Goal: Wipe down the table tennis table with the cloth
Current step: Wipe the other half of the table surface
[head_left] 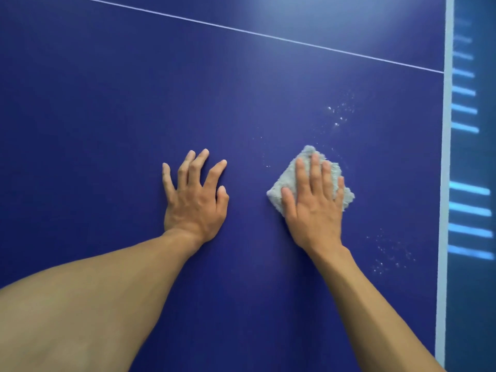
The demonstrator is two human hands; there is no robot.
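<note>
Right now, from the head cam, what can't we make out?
Cloth: middle and underside, hidden under the right hand, head view.
Table: cut off by every frame edge, so its full extent is unseen.
White specks: too small to tell dust from droplets.
Bright bars past the table's side line: blurred, unidentifiable.
Surface beneath the left hand: covered by it.
</note>
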